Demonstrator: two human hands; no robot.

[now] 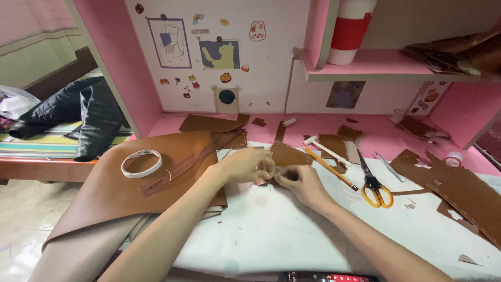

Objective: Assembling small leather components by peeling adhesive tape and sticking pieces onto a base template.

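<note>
My left hand and my right hand meet at the middle of the table, both pinching a small brown leather piece. The piece lies on the white mat, its far corner sticking out beyond my fingers. Whatever sits between my fingertips is too small to make out.
A large brown leather sheet drapes off the left with a white tape roll and a brown strap on it. Orange-handled scissors, a pencil, a small white hammer and leather scraps lie to the right. A pink shelf hangs above.
</note>
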